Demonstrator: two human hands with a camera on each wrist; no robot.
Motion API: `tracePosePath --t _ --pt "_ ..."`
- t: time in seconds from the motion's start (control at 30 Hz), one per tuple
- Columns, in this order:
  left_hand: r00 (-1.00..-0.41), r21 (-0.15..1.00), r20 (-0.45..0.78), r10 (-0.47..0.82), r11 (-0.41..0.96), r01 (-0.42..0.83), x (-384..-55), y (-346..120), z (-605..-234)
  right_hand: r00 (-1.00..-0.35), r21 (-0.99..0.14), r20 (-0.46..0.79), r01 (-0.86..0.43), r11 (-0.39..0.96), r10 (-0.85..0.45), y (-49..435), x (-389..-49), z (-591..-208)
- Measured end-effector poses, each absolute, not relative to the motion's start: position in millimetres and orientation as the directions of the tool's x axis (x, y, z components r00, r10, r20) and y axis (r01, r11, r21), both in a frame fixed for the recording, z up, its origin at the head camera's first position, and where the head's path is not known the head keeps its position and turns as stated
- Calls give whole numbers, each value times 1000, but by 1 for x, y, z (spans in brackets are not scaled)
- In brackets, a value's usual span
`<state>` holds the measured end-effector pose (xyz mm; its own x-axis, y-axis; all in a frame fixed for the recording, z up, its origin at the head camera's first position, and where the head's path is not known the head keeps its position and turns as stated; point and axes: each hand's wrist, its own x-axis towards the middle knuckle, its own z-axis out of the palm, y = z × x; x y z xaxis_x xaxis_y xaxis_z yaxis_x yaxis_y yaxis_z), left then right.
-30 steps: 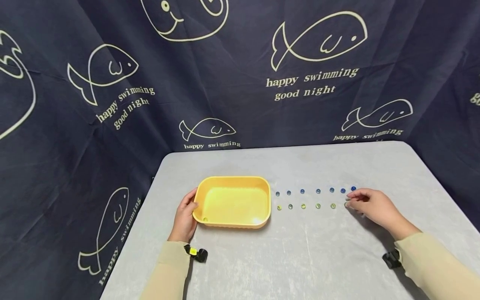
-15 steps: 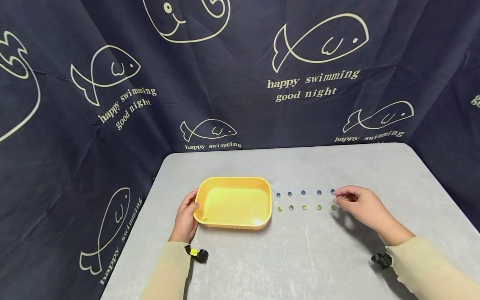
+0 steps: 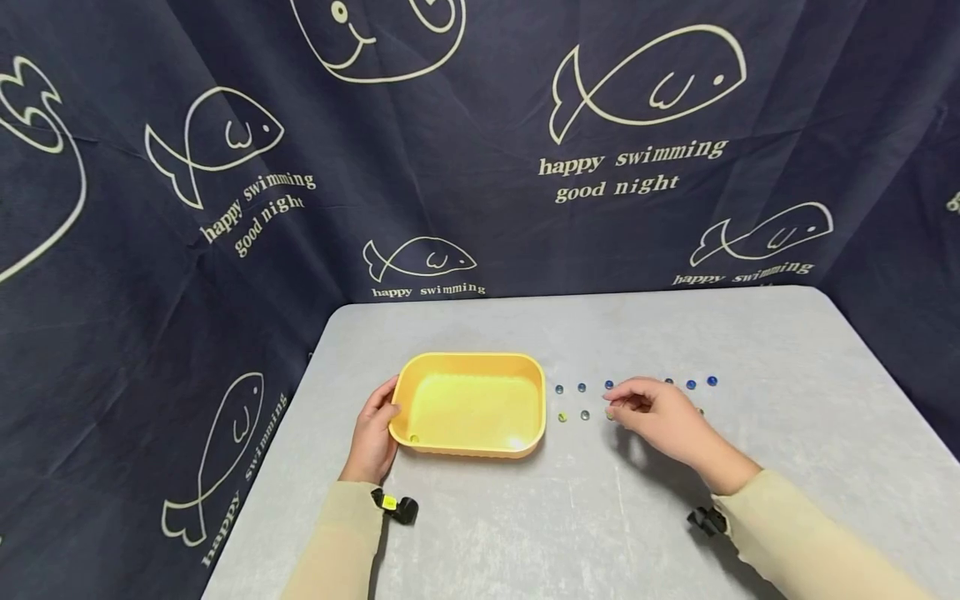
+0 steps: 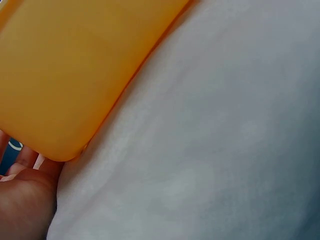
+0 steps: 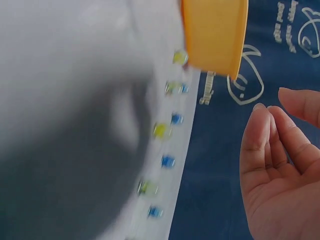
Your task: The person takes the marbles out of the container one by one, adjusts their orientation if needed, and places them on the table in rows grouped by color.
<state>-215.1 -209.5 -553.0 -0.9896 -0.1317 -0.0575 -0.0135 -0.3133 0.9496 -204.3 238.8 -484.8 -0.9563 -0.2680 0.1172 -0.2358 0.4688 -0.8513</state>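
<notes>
My left hand [image 3: 372, 440] grips the left side of a yellow plastic tub [image 3: 467, 451], thumb over the rim and fingers along the outside. One yellow-green glass marble [image 3: 414, 439] lies in the tub's front left corner. To the right run two rows of small glass marbles, blue ones like this blue marble [image 3: 712, 381] behind and mostly yellow-green ones like this front-row marble [image 3: 562, 417] before them. Above the middle of the rows hovers my right hand [image 3: 663, 419], hiding some marbles. The right wrist view shows its thumb [image 5: 301, 104] apart from the fingers, nothing between them.
A pale grey table [image 3: 525, 533] carries everything. Dark blue fish-print curtains [image 3: 465, 167] hang behind and at both sides. Each wrist wears a black camera mount, such as the left camera mount [image 3: 405, 510].
My right hand has left the front row's right end and moved left above the rows, uncovering the marbles at the right. The left hand and tub stay put.
</notes>
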Motion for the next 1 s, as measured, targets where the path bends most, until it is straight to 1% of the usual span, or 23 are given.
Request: tracePosePath --t 0.33,0.5,0.8,1.0 --pt "-992 950 -54 -117 -312 -15 -217 -209 -553 -922 -868 148 -295 399 -359 191 -210 -485" --pt "-992 957 -42 -123 -291 -5 -217 -208 -553 -903 -877 162 -317 362 -397 165 -212 -482" --pt "-993 953 -37 -111 -303 -2 -216 -209 -553 -871 -885 149 -329 330 -468 115 -214 -480" --pt "-992 955 -47 -114 -296 -11 -216 -210 -553 -837 -874 178 -376 308 -517 84 -218 -479"
